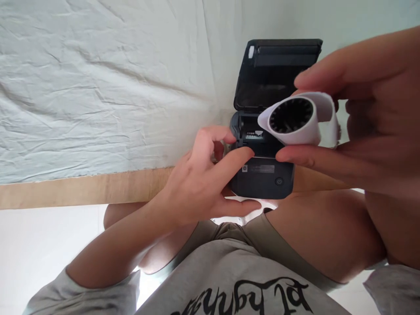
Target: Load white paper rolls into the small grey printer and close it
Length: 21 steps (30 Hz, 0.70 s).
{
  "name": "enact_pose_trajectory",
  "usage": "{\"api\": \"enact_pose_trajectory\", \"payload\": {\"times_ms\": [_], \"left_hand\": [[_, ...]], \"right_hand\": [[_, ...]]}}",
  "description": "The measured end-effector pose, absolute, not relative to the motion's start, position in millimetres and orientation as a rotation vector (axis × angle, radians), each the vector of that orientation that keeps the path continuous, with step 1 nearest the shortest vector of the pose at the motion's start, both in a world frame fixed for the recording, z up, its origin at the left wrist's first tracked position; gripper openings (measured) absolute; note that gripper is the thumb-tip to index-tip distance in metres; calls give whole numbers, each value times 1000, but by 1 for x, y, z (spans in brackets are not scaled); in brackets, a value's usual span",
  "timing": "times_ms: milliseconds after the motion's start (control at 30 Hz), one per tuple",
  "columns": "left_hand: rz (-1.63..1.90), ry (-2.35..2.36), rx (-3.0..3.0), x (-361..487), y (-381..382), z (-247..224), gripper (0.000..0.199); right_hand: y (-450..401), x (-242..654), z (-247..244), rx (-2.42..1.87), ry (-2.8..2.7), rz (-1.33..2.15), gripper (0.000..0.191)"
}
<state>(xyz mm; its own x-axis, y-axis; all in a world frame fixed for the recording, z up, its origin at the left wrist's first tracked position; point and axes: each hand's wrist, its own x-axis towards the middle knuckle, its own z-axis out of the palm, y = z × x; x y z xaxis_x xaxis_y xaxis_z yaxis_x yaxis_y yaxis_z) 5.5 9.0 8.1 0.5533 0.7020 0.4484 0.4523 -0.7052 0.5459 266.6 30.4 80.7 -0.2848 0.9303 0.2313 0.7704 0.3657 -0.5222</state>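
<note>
The left hand (203,188) comes in from the lower left, wrist fairly straight, its fingers parted and bent around the left side of a small black device (267,187). The index fingertip lies over the near part of the open compartment (264,148), another finger curls at the left edge, and the thumb stretches just below the near edge; whether this hand grips or merely rests there, I cannot tell. The right hand (390,109) reaches in from the right, pinching a white roll (315,131) between thumb and fingers, its black core tilted towards the camera. The roll is above the compartment's right side, a loose strip curving out towards the palm.

A pale Bluetooth mark (244,168) and a power button (279,181) show on the device's near face — the grey print between them is too faint to read. A white sticker (254,135) inside carries small characters, also unreadable. Black cursive lettering (262,295) runs across the grey shirt (226,267).

The black lid (272,83) stands open on the far side; the roll and right fingers hide part of it. Wrinkled pale cloth (98,87) covers the surface up to a wooden edge (98,188).
</note>
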Motion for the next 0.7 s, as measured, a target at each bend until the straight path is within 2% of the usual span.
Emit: {"api": "enact_pose_trajectory", "payload": {"times_ms": [67,133,233,467,533,600,700], "left_hand": [[1038,868,2378,5,12,13,58],[1127,801,2266,5,15,18,50],[1153,732,2029,5,17,24,40],[938,574,1763,4,23,27,44],[877,630,1694,3,23,24,53],[827,676,1633,2,23,20,65],[897,730,1611,1,24,14,69]], "right_hand": [[30,269,79,-1412,-2181,463,62],[26,276,76,-1447,-2249,545,56],[16,289,65,-1582,-2257,553,61],[8,291,39,-1607,-2224,455,58],[13,280,40,-1580,-2229,435,60],[17,269,42,-1444,-2218,344,63],[20,260,46,-1104,-2184,222,60]]}}
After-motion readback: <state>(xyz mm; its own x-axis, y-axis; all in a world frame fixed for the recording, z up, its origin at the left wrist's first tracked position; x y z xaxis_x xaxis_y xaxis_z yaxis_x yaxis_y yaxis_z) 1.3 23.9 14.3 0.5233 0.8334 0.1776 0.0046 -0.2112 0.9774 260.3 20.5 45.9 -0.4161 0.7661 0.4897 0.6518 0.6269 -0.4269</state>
